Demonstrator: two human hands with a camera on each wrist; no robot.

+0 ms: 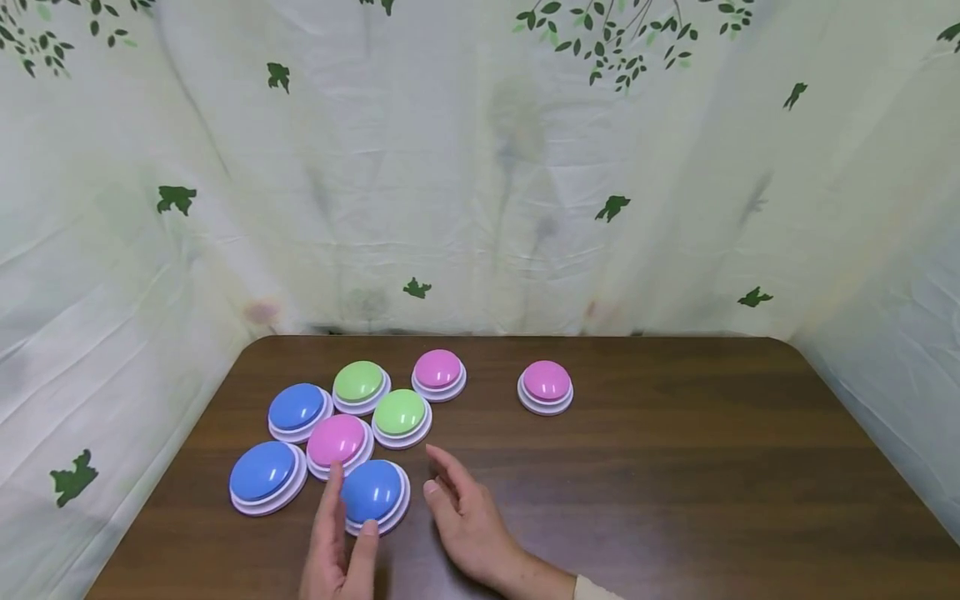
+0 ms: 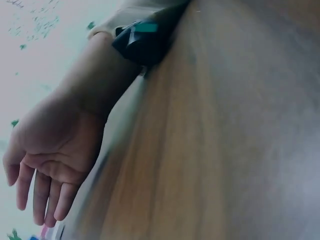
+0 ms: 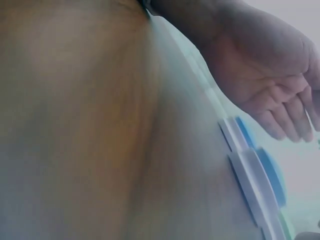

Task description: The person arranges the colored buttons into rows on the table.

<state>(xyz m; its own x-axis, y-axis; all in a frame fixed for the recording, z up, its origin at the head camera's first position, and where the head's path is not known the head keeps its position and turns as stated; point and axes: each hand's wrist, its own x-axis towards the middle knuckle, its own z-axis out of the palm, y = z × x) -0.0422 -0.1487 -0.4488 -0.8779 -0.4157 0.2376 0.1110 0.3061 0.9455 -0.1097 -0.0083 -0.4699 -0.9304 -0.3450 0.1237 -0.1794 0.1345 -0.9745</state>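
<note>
A blue push button (image 1: 372, 492) on a round white base sits between the two hands. My left hand (image 1: 335, 542) is at its left, fingers extended, with the thumb tip overlapping the button's near edge. At its right, a little apart, is my right hand (image 1: 480, 525), its fingers loosely bent and holding nothing. The left hand's index fingertip overlaps the near edge of a pink button (image 1: 335, 439). An open palm (image 2: 65, 145) shows in the left wrist view, another palm (image 3: 270, 80) in the right wrist view, close to a blue button (image 3: 271, 175).
Two more blue buttons (image 1: 262, 472) (image 1: 297, 408) stand at the left. Two green buttons (image 1: 358, 381) (image 1: 399, 412) and a pink button (image 1: 438, 369) lie behind. Another pink button (image 1: 547, 382) stands apart on the brown table (image 1: 712, 467). A leaf-printed white curtain (image 1: 465, 167) surrounds the back and sides.
</note>
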